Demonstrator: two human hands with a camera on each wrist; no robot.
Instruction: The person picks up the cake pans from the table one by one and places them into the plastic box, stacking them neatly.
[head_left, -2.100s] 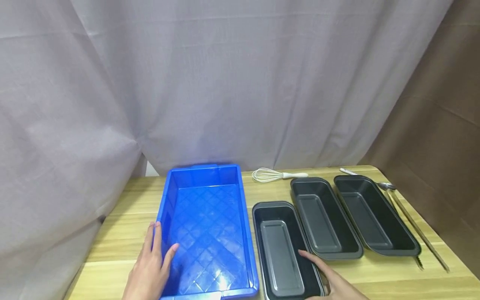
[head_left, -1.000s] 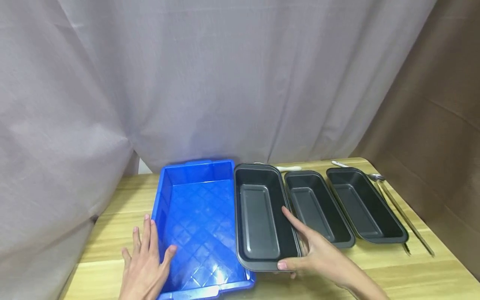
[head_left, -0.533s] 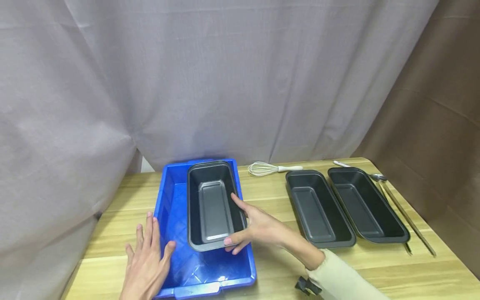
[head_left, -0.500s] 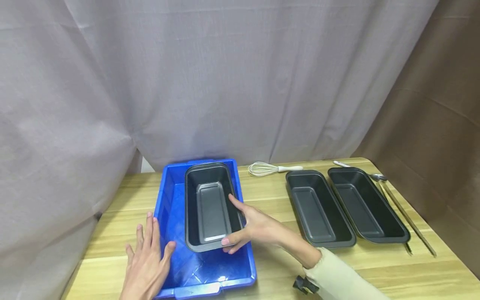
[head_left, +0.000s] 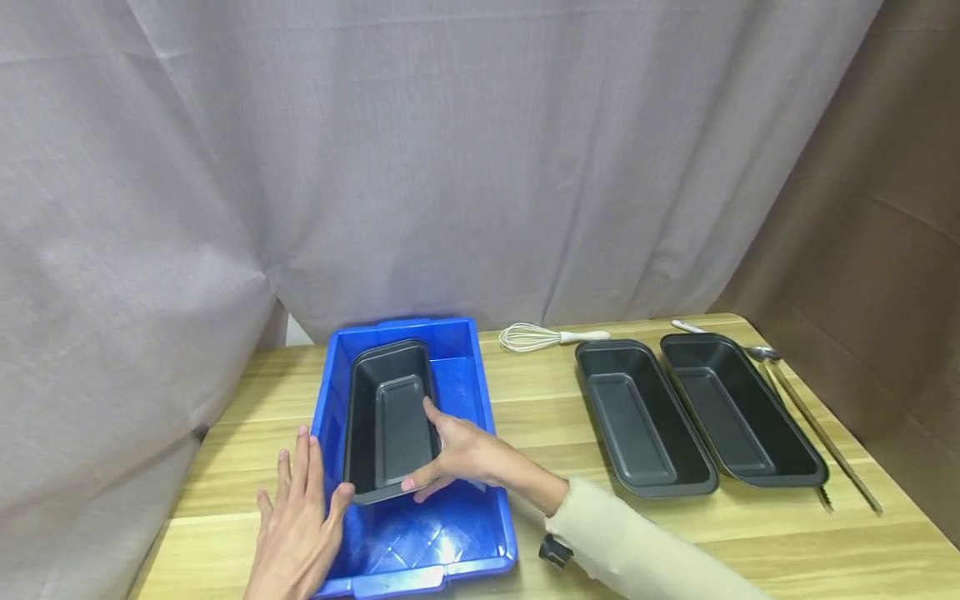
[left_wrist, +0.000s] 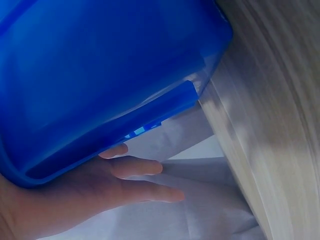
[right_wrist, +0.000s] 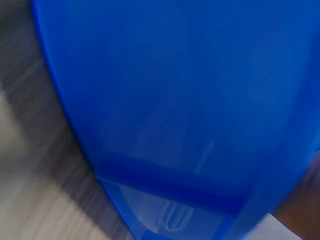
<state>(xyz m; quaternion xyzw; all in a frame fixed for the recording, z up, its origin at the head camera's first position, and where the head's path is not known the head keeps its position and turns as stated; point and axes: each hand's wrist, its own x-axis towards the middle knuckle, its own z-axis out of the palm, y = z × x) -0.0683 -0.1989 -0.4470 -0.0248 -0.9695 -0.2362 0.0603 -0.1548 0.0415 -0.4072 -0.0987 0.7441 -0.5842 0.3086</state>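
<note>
In the head view, a dark loaf pan (head_left: 401,421) is inside the blue plastic bin (head_left: 465,533), along its left side. My right hand (head_left: 461,450) grips the pan's near right corner, thumb over the rim and the other fingers mostly hidden beneath. At the bin's left wall rests my left hand (head_left: 296,517), fingers straight and spread, thumb over the rim beside the pan. The left wrist view shows that hand (left_wrist: 100,190) against the outside of the bin (left_wrist: 100,60). Mostly the bin's blue wall (right_wrist: 175,90) fills the right wrist view.
Two more dark loaf pans, a nearer one (head_left: 645,425) and a farther one (head_left: 742,417), stand on the wooden table (head_left: 540,400) to the right. A white whisk (head_left: 551,337) lies behind. Long metal utensils (head_left: 825,433) lie at the right edge. A grey curtain (head_left: 480,167) hangs behind.
My right hand picked up the nearest loaf pan from the table, carried it left over the bin's wall and lowered it inside. My left hand has stayed at the bin's left side.
</note>
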